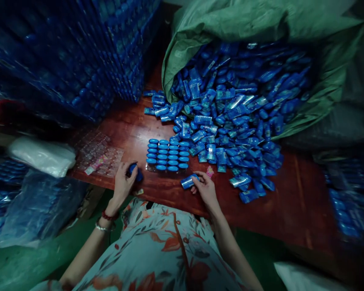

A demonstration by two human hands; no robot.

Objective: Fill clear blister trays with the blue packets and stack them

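Note:
In my left hand (125, 178) is a small dark blue bottle (137, 173), gripped between thumb and fingers left of the filled tray. My right hand (204, 186) pinches another small blue bottle (187, 182), which lies on its side with a shiny label. Between and beyond my hands, a clear plastic tray (151, 167) holds rows of blue bottles (167, 155) standing with their rounded tops up. To the right a large heap of loose labelled blue bottles (227, 129) spills over the wooden table (176, 198).
A big green sack (330, 97) lies open behind the heap, full of bottles. Stacked packs (109, 48) of blue items rise at the back left. Empty clear trays (98, 153) and a white plastic bundle (42, 155) lie left. A pink tag (210, 171) rests near my right hand.

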